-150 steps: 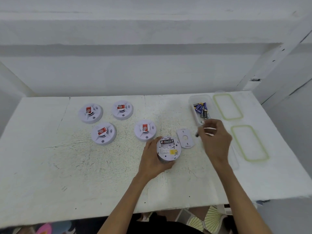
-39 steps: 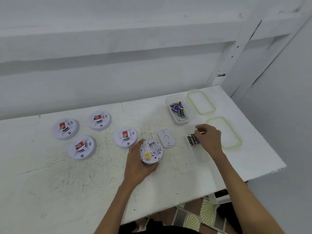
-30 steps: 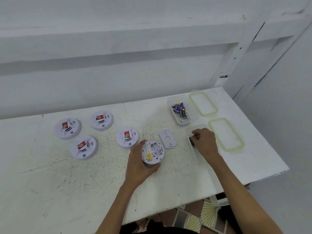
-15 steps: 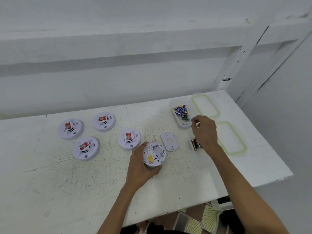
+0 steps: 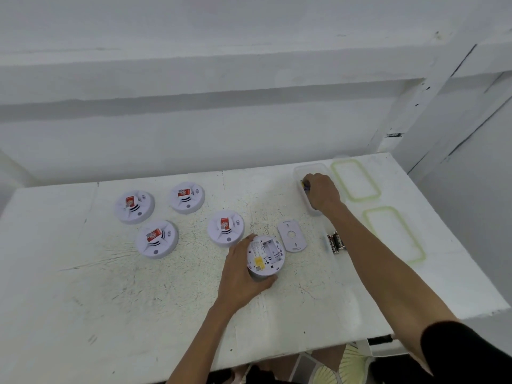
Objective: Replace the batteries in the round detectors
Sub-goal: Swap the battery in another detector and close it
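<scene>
Five round detectors are on the white surface (image 5: 110, 300) before me. Four face-up detectors (image 5: 156, 239) with red stickers sit in a loose cluster to the left, none of them touched. The closest one lies just beside my left fingertips. The fifth, the open detector (image 5: 266, 254), is turned back-side up with its battery bay bare. My left hand (image 5: 238, 277) grips it from the near-left side, thumb round the near rim and fingers wrapped round the far-left edge. Just to its right, flat on the surface, lies its cover plate (image 5: 291, 236), apart from both hands. Farther right a small bunch of dark loose batteries (image 5: 336, 242) lies in a clear tub whose walls I can barely make out; my right forearm passes just beside them. My right hand (image 5: 322, 192) is stretched well away from the open detector, toward the far right of the surface. It reaches down into the clear box (image 5: 310, 167), knuckles up and fingers curled down inside it. A sliver of blue and yellow shows at the fingertips — whether they have closed on a battery I cannot tell. Two green-rimmed lids (image 5: 355, 180) lie flat to the right of the box, one behind the other.
</scene>
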{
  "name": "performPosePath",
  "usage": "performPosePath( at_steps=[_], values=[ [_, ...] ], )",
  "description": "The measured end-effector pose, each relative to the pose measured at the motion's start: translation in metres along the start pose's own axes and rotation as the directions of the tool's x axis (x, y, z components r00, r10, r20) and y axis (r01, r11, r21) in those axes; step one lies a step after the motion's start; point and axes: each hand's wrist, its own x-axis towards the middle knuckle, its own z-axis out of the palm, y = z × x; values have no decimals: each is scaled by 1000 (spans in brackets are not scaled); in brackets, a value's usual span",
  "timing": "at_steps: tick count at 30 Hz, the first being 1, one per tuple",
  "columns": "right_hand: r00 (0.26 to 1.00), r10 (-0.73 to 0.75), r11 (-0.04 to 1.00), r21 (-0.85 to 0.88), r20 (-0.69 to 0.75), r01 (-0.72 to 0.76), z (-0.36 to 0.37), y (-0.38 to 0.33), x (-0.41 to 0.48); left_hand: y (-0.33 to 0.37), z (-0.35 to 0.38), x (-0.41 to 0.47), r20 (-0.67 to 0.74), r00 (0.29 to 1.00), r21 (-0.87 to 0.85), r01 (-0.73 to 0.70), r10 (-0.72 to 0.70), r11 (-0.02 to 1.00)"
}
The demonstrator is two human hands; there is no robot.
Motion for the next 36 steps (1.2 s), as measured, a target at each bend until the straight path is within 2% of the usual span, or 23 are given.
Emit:
performPosePath(
  at_steps=[7,10,13,17,19,22,25,29,36],
  values=[
    [1000,-18,999,47,-21,19,-2,-1,-1,0,0,-1,-19,1000,13,-6,6,1000],
    [998,18,988,155,-66,-8,-6,-1,-8,-1,0,-1,-23,1000,20,0,0,1000],
    [979,86,957,290,-187,-29,-14,-6,-21,-3,1,-1,-22,1000,34,-5,6,999],
    [942,144,849,527,-302,39,-25,-24,-48,-4,-1,0,-28,999,48,-26,27,998],
    [941,126,821,566,-315,80,-29,-35,-66,-3,0,0,-27,999,57,-41,42,998],
    [956,75,799,591,-285,114,-27,-50,-95,-5,1,0,-32,998,59,-49,51,997],
    [981,11,775,622,-195,115,-13,-64,-122,-6,1,0,-35,998,61,-51,54,997],
    [990,-42,792,600,-132,113,9,-70,-149,-3,2,0,-42,997,60,-64,66,996],
    [988,-83,826,545,-132,142,17,-74,-153,-6,3,0,-42,999,59,-31,34,998]
  ],
)
